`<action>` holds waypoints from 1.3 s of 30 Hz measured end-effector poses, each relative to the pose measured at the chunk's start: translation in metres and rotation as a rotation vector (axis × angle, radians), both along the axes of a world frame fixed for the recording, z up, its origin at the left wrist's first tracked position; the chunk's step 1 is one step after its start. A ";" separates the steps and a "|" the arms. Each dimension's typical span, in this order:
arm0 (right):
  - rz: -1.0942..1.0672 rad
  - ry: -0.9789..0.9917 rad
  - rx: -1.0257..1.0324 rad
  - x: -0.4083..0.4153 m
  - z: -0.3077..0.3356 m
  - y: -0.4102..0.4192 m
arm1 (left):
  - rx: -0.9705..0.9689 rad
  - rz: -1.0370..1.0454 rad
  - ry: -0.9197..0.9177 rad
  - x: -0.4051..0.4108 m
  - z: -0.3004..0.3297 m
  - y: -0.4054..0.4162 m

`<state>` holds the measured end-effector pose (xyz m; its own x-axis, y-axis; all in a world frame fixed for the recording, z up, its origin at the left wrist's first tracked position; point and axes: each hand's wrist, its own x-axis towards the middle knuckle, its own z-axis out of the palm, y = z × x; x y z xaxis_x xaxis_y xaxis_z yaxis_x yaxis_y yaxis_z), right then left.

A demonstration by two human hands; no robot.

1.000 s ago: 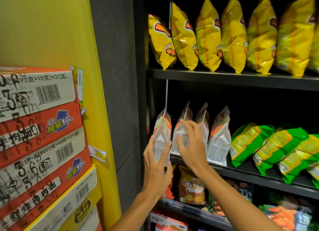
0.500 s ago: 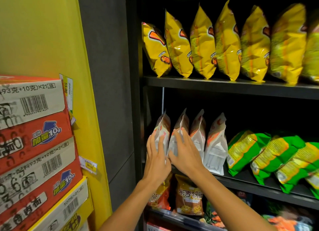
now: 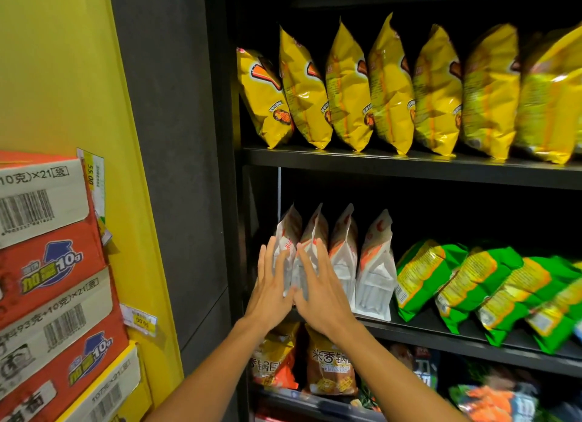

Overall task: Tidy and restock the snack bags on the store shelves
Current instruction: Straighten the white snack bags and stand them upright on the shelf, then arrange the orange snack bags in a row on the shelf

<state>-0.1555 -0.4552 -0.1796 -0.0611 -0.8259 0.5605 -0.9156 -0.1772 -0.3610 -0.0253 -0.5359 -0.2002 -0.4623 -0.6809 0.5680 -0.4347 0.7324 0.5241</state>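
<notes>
**Both hands flat on the white snack bags, middle shelf**

Going left to right: way off to the left of the hands there's a stack of red and white cartons (image 3: 53, 283) with barcodes, leaning against a yellow wall (image 3: 63, 75) with a couple of price tags (image 3: 138, 319) stuck on it. Then a dark grey panel (image 3: 176, 169), then the black shelving.

The left hand (image 3: 272, 287) is spread out, fingers straight, pressing flat on the front of the leftmost white snack bag (image 3: 288, 232). Right next to it, nearly touching, the right hand (image 3: 321, 291) is the same deal: fingers straight and fanned, palm against the second white bag (image 3: 313, 232). Neither hand is gripping anything, just pushing.

Just right of the right hand are two more white bags (image 3: 376, 273) standing upright on the middle shelf (image 3: 441, 333), then further right a row of green bags (image 3: 491, 289) slumped over on each other.

Above the hands, the top shelf (image 3: 409, 166) has a row of yellow bags (image 3: 390, 87) standing on edge. Below the wrists, orange-brown bags (image 3: 330, 368) sit on the lower shelf.
</notes>
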 end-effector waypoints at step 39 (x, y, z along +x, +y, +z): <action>-0.484 0.137 0.249 -0.242 0.165 0.428 | -0.571 -0.479 -0.415 -0.175 0.175 0.273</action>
